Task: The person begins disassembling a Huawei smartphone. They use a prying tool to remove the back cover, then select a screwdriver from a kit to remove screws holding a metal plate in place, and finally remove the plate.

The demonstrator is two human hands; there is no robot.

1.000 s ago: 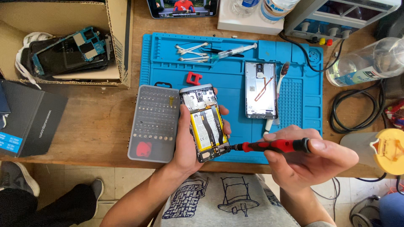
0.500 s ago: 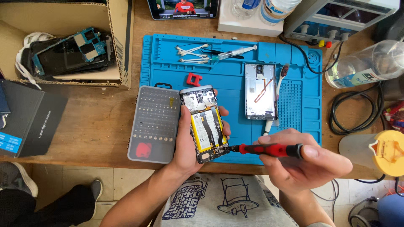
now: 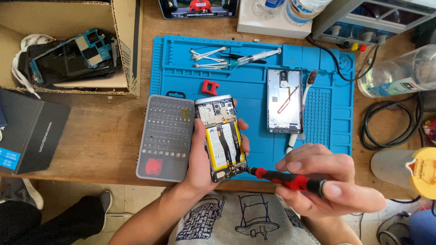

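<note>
Fingers (image 3: 313, 159) around red screwdriver (image 3: 290, 180); tip at opened phone (image 3: 221, 138)

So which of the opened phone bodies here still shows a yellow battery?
The opened phone held in the left hand; the back shell on the blue mat shows none.

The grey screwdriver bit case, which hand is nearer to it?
Left. The left hand holds the opened phone right beside the bit case; the right hand is farther off, across the phone.

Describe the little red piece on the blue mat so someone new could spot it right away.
Start at the blue mat on the wooden desk. Left of its middle, just above the opened phone, sits the small red part. Unlike the white cotton swabs above, it is squat and notched.
</note>
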